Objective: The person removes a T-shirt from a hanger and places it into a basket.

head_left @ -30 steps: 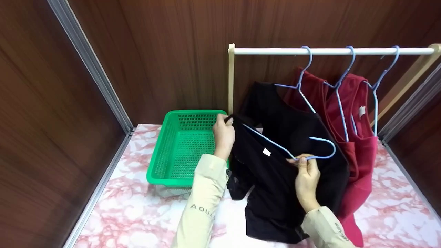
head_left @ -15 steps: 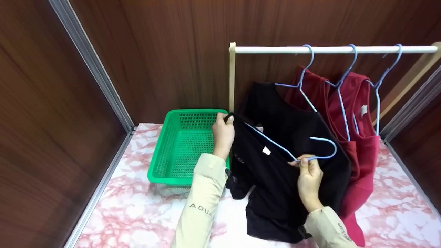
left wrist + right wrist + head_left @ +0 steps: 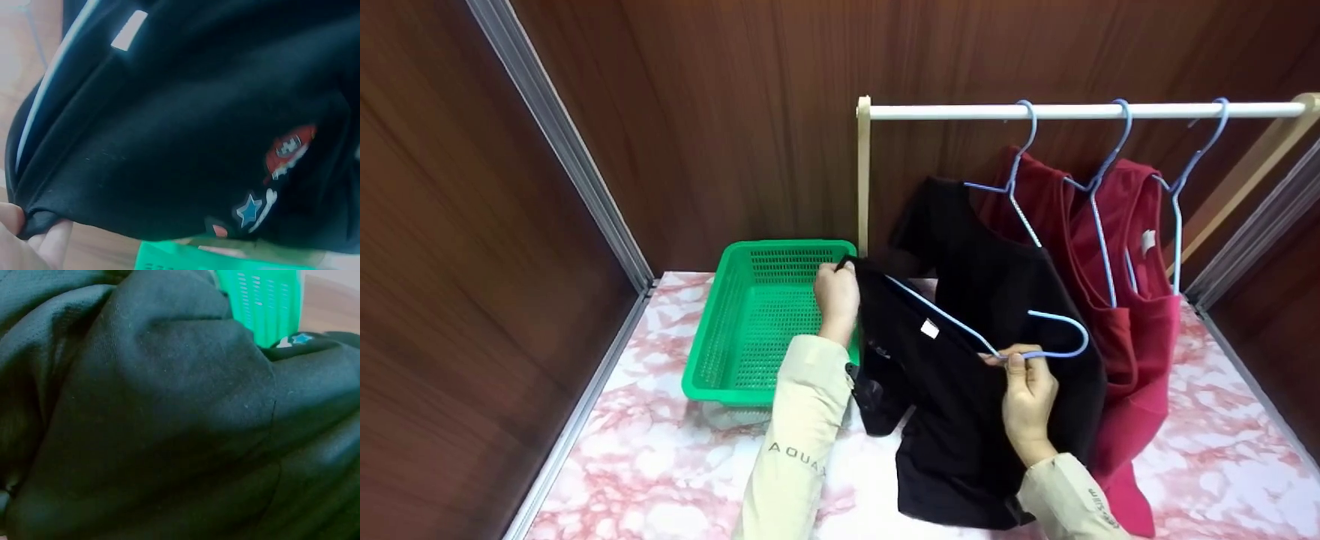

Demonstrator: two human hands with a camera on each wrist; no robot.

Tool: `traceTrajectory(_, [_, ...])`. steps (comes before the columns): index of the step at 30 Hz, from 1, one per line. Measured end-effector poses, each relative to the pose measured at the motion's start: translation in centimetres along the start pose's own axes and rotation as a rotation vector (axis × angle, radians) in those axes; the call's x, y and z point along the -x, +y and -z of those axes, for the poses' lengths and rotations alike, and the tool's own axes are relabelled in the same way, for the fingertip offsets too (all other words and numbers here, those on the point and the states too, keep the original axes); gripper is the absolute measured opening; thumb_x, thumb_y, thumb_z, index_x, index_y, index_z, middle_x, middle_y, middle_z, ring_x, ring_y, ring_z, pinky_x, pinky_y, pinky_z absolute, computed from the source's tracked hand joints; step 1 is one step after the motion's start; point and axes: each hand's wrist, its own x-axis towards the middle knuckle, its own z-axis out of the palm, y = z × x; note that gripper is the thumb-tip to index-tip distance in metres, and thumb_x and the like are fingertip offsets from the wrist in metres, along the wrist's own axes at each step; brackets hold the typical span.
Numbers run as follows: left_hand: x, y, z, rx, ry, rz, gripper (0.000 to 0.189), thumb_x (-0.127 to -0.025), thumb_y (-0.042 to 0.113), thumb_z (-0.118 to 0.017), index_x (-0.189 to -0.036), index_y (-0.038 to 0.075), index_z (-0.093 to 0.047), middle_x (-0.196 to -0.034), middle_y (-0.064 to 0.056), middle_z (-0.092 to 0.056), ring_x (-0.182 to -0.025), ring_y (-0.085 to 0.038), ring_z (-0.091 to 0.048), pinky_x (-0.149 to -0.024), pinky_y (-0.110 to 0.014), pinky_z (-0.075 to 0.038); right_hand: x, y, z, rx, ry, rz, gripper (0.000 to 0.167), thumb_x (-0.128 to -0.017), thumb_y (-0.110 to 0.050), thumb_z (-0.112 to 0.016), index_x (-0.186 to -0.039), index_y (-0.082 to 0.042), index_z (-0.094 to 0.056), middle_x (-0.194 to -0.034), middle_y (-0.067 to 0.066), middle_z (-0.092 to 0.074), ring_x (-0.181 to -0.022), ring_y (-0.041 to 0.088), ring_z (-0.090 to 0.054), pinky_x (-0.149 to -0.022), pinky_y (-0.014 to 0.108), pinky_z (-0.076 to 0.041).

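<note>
My left hand (image 3: 838, 300) pinches the shoulder corner of a black shirt (image 3: 952, 427), beside the green basket. A light blue hanger (image 3: 941, 311) runs inside the shirt's neckline, one arm reaching toward that shoulder. With thumb and fingers my right hand (image 3: 1030, 397) grips the hanger just below its hook, which points right. A white label (image 3: 930, 328) shows at the collar. In the left wrist view, printed patches, including a blue star (image 3: 249, 211), sit on the cloth above my pinching fingertips (image 3: 53, 242). Dark fabric fills most of the right wrist view and hides the right hand there.
A green basket (image 3: 695, 360) stands left of the shirt. Behind, a rack with a white rail (image 3: 945, 112) bears another black shirt (image 3: 997, 262) and red garments (image 3: 1147, 352) on blue hangers. Wood-grain walls (image 3: 720, 135) enclose the marbled tabletop (image 3: 637, 450).
My left hand has shifted slightly left and down, drawing the shirt's shoulder with it. The hanger and right hand have dropped a little, with the grips unchanged.
</note>
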Motion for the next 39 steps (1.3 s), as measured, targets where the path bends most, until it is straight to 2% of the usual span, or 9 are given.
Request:
traceTrajectory(2, [0.0, -0.1, 0.1, 0.016, -0.012, 0.020, 0.030, -0.098, 0.018, -0.045, -0.115, -0.003, -0.057, -0.119, -0.020, -0.060, -0.112, -0.033, -0.056, -0.097, -0.042, -0.046, 0.0, 0.1, 0.1, 0.011, -0.002, 0.005, 0.027, -0.097, 0.001, -0.044, -0.081, 0.022, -0.046, -0.075, -0.005, -0.069, -0.075, 0.007, -0.070, -0.075, 0.019, -0.055])
traceTrajectory(4, [0.0, -0.1, 0.0, -0.003, -0.006, -0.006, 0.027, -0.098, 0.019, -0.046, -0.114, -0.001, -0.057, -0.118, -0.019, -0.062, -0.110, -0.032, -0.057, -0.095, -0.042, -0.046, 0.0, 0.2, 0.1, 0.056, -0.013, 0.019, 0.026, -0.097, 0.002, -0.044, -0.080, 0.022, -0.046, -0.074, -0.007, -0.069, -0.074, 0.005, -0.070, -0.075, 0.018, -0.055])
traceTrajectory(11, [0.4, 0.2, -0.8, -0.257, 0.085, -0.336, 0.014, -0.094, 0.020, -0.054, -0.097, 0.006, -0.055, -0.091, -0.018, -0.071, -0.086, -0.036, -0.067, -0.074, -0.045, -0.050, 0.3, 0.2, 0.2, 0.256, -0.039, 0.115, 0.020, -0.094, 0.006, -0.047, -0.077, 0.015, -0.052, -0.073, -0.018, -0.066, -0.073, -0.006, -0.066, -0.073, 0.011, -0.052])
traceTrajectory(15, [0.4, 0.0, -0.8, -0.336, 0.121, -0.394, 0.014, -0.093, 0.020, -0.053, -0.094, 0.007, -0.054, -0.081, -0.017, -0.070, -0.075, -0.034, -0.067, -0.065, -0.044, -0.050, 0.4, 0.2, 0.2, 0.239, -0.028, 0.146, 0.021, -0.094, 0.007, -0.047, -0.075, 0.016, -0.052, -0.074, -0.016, -0.066, -0.075, -0.005, -0.067, -0.074, 0.012, -0.052])
traceTrajectory(19, [0.1, -0.1, -0.4, -0.289, 0.128, -0.351, 0.012, -0.092, 0.016, -0.053, -0.093, 0.005, -0.055, -0.084, -0.018, -0.070, -0.078, -0.032, -0.066, -0.069, -0.042, -0.051, 0.4, 0.3, 0.1, 0.170, -0.023, 0.123, 0.024, -0.095, 0.005, -0.045, -0.076, 0.018, -0.051, -0.075, -0.013, -0.067, -0.076, -0.001, -0.069, -0.075, 0.015, -0.053])
traceTrajectory(25, [-0.2, -0.3, 0.0, -0.083, 0.072, -0.114, 0.017, -0.093, 0.014, -0.052, -0.097, -0.001, -0.058, -0.103, -0.020, -0.067, -0.099, -0.031, -0.062, -0.087, -0.039, -0.050, 0.1, 0.5, -0.1, 0.099, 0.026, 0.048, 0.028, -0.097, 0.000, -0.044, -0.079, 0.021, -0.047, -0.074, -0.010, -0.068, -0.074, 0.003, -0.069, -0.075, 0.017, -0.054])
traceTrajectory(27, [-0.3, -0.5, 0.0, -0.039, 0.051, -0.063, 0.019, -0.093, 0.013, -0.051, -0.099, -0.003, -0.059, -0.107, -0.021, -0.065, -0.103, -0.032, -0.060, -0.092, -0.039, -0.048, 0.0, 0.5, -0.2, 0.080, 0.062, 0.015, 0.028, -0.097, 0.000, -0.045, -0.080, 0.023, -0.046, -0.073, -0.009, -0.067, -0.073, 0.004, -0.069, -0.075, 0.018, -0.054])
traceTrajectory(35, [0.2, -1.1, -0.6, -0.026, 0.018, -0.089, 0.019, -0.096, 0.013, -0.051, -0.101, -0.004, -0.056, -0.107, -0.024, -0.065, -0.104, -0.033, -0.061, -0.092, -0.040, -0.048, -0.8, 0.5, -1.7, 0.304, 0.127, -0.061, 0.020, -0.097, 0.000, -0.046, -0.087, 0.016, -0.054, -0.076, -0.022, -0.063, -0.077, -0.008, -0.061, -0.078, 0.010, -0.046])
traceTrajectory(39, [0.7, -1.1, -1.0, 0.019, 0.003, -0.066, 0.017, -0.095, 0.012, -0.052, -0.101, -0.004, -0.056, -0.108, -0.023, -0.064, -0.104, -0.033, -0.060, -0.092, -0.039, -0.048, -1.3, 0.3, -2.8, 0.325, 0.177, -0.082, 0.021, -0.097, -0.003, -0.048, -0.088, 0.014, -0.054, -0.076, -0.025, -0.062, -0.077, -0.009, -0.060, -0.077, 0.010, -0.046])
